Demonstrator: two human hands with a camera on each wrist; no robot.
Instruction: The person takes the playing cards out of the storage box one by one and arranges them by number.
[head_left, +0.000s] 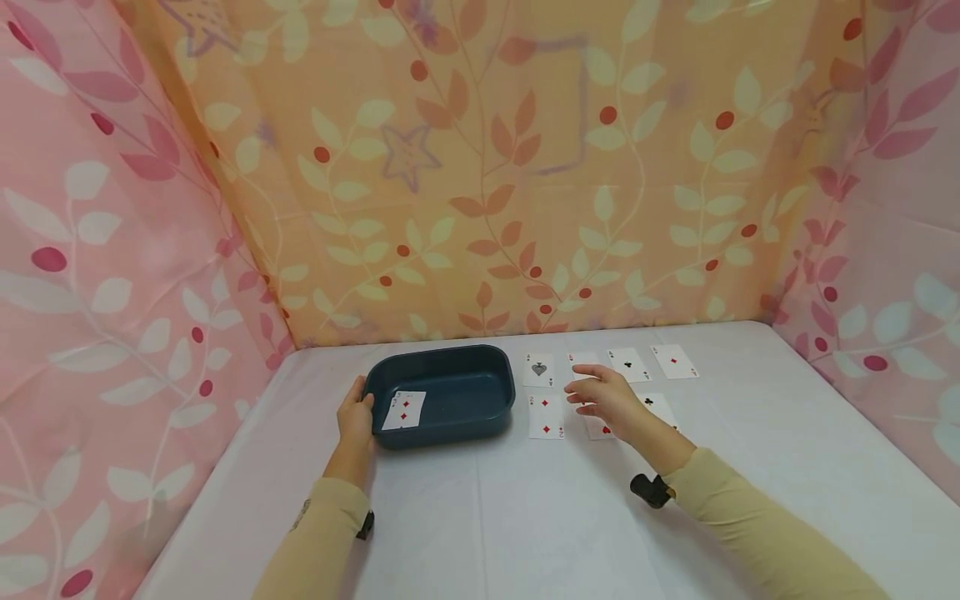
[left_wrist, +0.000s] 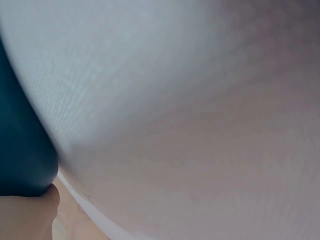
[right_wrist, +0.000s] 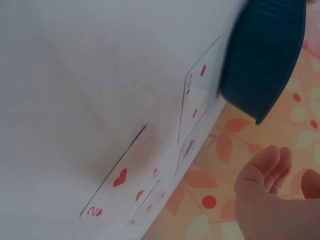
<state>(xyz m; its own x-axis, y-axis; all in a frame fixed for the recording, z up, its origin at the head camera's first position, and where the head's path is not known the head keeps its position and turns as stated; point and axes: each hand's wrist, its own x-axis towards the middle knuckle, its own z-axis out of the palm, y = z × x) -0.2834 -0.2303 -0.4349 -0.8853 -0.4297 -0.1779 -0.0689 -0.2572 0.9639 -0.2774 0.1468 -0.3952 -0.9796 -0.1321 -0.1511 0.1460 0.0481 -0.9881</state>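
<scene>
A dark blue rectangular tub (head_left: 442, 435) stands on the white-covered table, with playing cards (head_left: 405, 410) showing red diamonds lying inside at its left end. My left hand (head_left: 356, 417) grips the tub's left side, thumb at the rim. To the right of the tub, my right hand (head_left: 611, 400) hovers over face-up cards, its fingers loosely spread and holding nothing. Beneath and around it lie a two of diamonds (head_left: 546, 417), a two of hearts (head_left: 600, 430) and a clubs card (head_left: 656, 406), the last two partly hidden by the hand and wrist.
Behind these is another row: ace of spades (head_left: 539, 370), a partly covered red ace (head_left: 583, 358), ace of clubs (head_left: 628, 365) and ace of diamonds (head_left: 674, 362). Patterned fabric (head_left: 480, 167) encloses the table's back and sides. Each wrist wears a small black camera (head_left: 651, 491).
</scene>
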